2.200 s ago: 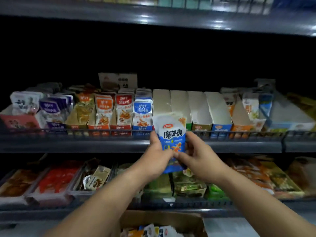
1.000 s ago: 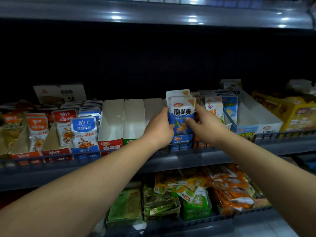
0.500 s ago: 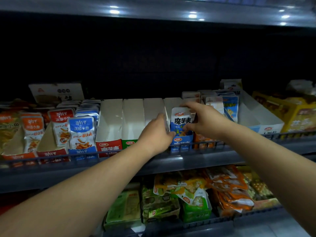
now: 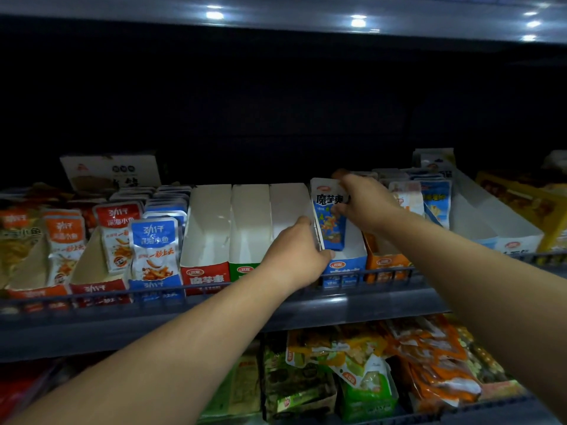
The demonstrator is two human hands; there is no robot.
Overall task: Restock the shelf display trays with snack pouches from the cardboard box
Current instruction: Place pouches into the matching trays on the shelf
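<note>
Right grip [image 4: 365,204] with fingers curled, pinching the upper right edge of a blue snack pouch [image 4: 329,222]. Pouch upright and a little tilted, its lower end already down inside the blue display tray [image 4: 343,266], its top above the tray walls. Left grip [image 4: 294,251] closed around the left wall of the same tray near the front corner, thumb at the tray front. Both forearms stretched forward from the lower edge of the view.

Directly to the left, side by side and touching, a white tray [image 4: 288,207], a green-fronted tray [image 4: 242,271] and a red-fronted tray [image 4: 205,276], all showing bare white inner walls. To the right, an orange-fronted tray [image 4: 383,262] with pouches standing in it, then a wide white tray [image 4: 491,222] and a yellow box [image 4: 527,207]. Further left, rows of fish snack pouches [image 4: 153,250] in blue, red and orange.

All of this on a grey shelf [image 4: 214,314] with a low wire rail along its front. Behind, only a dark back wall. Above, an upper shelf [image 4: 276,13] with bright lamp reflections. Below, a lower shelf with green bags [image 4: 368,391] and orange bags [image 4: 435,363] lying in heaps. Dim light everywhere.
</note>
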